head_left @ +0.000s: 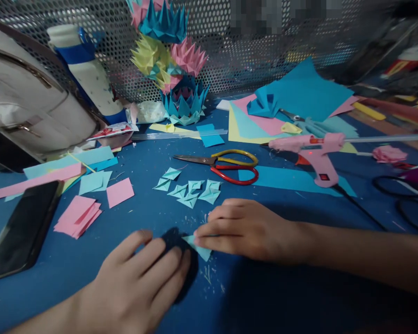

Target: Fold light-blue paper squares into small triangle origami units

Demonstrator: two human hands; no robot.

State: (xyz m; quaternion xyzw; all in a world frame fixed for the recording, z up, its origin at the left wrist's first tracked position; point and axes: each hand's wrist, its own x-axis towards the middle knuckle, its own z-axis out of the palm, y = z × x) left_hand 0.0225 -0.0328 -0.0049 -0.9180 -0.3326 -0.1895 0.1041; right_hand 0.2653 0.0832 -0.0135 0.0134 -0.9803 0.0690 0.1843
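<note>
A small light-blue folded paper piece [202, 250] lies on the blue tabletop under the fingertips of my right hand [244, 228]. That hand's fingers are together and press on the piece; the thumb is hidden. My left hand [139, 278] rests just left of the paper, its fingers loosely bent and a little apart, with nothing visible in them. Several finished light-blue folded pieces [188, 199] lie in a group beyond my hands. On the left are a stack of pink paper squares [77, 217], a single pink square [120, 192] and some light-blue squares [94, 182].
Scissors [212, 161] with red and yellow handles lie behind the folded pieces. A pink glue gun [320, 155], its cord trailing right, stands at the right. A phone [24, 227] lies left. Behind are a bottle [90, 76], a paper-flower stack [184, 99] and coloured sheets [299, 90].
</note>
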